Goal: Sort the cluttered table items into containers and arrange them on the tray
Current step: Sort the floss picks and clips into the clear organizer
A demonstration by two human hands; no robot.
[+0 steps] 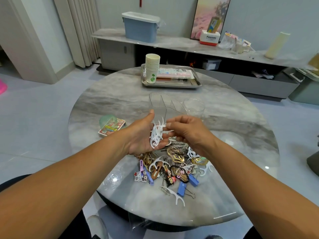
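My left hand [141, 135] is cupped palm up above the pile and holds a bunch of white floss picks [156, 135]. My right hand [186, 133] pinches one of those picks at its tip, right beside the left palm. Below both hands lies a heap of clutter [172, 166]: gold hair clips, black bobby pins, blue binder clips, cartoon clips and more white floss picks. Two clear plastic containers stand just beyond the hands, a ribbed one [162, 104] and a round one [193, 107]. The steel tray [196, 83] sits at the table's far side.
On the tray stand a stack of paper cups [152, 68] and flat packets [174, 73]. A green lid on a red card box [112, 126] lies left of the hands. A clear dome lid [233, 140] rests at the right. The round marble table [103, 104] ends near my lap.
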